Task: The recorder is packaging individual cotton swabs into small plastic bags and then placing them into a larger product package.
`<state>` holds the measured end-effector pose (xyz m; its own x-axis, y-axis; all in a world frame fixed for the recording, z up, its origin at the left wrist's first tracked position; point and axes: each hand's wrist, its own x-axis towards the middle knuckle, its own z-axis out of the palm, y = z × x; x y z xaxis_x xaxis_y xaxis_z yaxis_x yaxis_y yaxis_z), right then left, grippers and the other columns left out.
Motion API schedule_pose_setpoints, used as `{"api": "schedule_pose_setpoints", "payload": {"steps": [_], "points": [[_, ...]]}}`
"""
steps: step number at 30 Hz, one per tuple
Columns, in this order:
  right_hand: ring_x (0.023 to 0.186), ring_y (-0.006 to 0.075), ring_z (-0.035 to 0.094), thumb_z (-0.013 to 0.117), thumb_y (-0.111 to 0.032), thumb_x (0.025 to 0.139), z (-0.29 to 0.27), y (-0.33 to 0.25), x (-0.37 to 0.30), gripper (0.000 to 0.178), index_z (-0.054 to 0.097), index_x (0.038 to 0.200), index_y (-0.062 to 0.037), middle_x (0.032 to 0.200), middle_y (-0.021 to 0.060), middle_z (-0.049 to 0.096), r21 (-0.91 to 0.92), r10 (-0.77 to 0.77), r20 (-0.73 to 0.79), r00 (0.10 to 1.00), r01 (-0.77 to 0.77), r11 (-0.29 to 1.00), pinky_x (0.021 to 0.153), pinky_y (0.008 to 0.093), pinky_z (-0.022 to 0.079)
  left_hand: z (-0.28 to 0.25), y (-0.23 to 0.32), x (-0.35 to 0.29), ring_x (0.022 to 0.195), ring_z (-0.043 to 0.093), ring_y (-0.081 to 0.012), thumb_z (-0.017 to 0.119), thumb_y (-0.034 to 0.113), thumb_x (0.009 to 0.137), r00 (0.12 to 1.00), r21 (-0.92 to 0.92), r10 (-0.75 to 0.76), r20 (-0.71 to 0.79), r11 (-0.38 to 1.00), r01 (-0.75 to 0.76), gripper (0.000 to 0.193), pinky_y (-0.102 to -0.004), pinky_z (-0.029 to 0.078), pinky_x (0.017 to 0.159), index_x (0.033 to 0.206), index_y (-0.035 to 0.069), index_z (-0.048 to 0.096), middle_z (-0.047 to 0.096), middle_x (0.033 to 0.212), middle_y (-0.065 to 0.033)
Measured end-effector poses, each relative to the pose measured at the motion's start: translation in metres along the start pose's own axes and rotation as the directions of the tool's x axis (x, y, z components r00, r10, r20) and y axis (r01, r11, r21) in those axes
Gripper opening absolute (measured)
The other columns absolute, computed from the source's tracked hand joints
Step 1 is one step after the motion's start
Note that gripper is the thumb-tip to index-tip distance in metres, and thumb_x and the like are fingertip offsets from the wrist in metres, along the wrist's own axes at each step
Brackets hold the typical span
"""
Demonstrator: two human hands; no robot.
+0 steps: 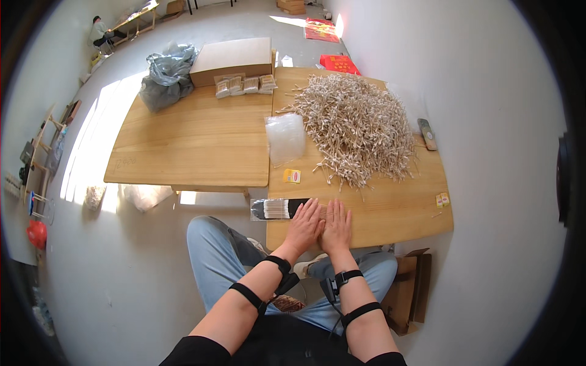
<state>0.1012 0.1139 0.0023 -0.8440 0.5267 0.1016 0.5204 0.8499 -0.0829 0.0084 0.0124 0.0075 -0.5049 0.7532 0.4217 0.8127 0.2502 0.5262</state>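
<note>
My left hand [304, 224] lies with fingers stretched out at the table's near edge, over the right end of a black strip [297, 206]. To its left, a row of white-tipped cotton swabs [276, 209] lies in a clear plastic bag [257, 210] that sticks out past the table's left edge. Close beside it, my right hand [336, 227] rests flat with its fingers straight. A few wooden swab sticks [323, 211] show between the two hands; the rest of them is hidden under my fingers. Beyond the hands spreads a large heap of loose cotton swabs [360, 128].
Clear bags [285, 139] and yellow cards [292, 176] lie left of the heap; small labels [442, 199] lie right. The adjoining table [195, 146] bears packed swabs [244, 86], a cardboard box [232, 58] and a grey bag [168, 73]. A person [102, 33] sits far left.
</note>
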Motion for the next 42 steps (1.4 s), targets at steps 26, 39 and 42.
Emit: {"api": "schedule_pose_setpoints", "payload": {"steps": [26,39,42], "points": [[0.14,0.0361,0.031,0.053,-0.031,0.09,0.015,0.03,0.018,0.067,0.034,0.144,0.0046,0.148,0.022,0.039,0.132,0.121,-0.131,0.984,-0.103,0.986,0.118,0.0528,0.016,-0.027,-0.126,0.082,0.12,0.053,-0.0275,0.061,0.024,0.087,0.988,0.326,0.141,0.068,0.932,-0.156,0.031,-0.0382,0.043,0.102,0.111,0.005,0.065,0.057,0.131,-0.0114],[0.138,0.0369,0.034,0.054,-0.029,0.09,0.01,0.031,0.016,0.065,0.035,0.142,0.0051,0.145,0.0219,0.041,0.122,0.106,-0.162,0.981,-0.086,0.989,0.118,0.0528,0.018,-0.048,-0.116,0.086,0.086,0.061,-0.0242,0.056,0.017,0.084,0.912,0.365,0.268,0.31,0.852,-0.375,0.012,-0.0352,0.051,0.075,0.089,0.007,0.06,0.06,0.085,-0.0076],[0.138,0.0371,0.034,0.053,-0.027,0.09,0.003,0.028,0.015,0.063,0.036,0.142,0.0041,0.145,0.0222,0.041,0.104,0.088,-0.157,0.984,-0.072,0.992,0.117,0.0514,0.019,-0.044,-0.12,0.084,0.081,0.062,-0.0234,0.056,0.014,0.083,0.923,0.378,0.301,0.24,0.847,-0.374,0.008,-0.0342,0.052,0.07,0.086,0.007,0.06,0.061,0.08,-0.0069]]}}
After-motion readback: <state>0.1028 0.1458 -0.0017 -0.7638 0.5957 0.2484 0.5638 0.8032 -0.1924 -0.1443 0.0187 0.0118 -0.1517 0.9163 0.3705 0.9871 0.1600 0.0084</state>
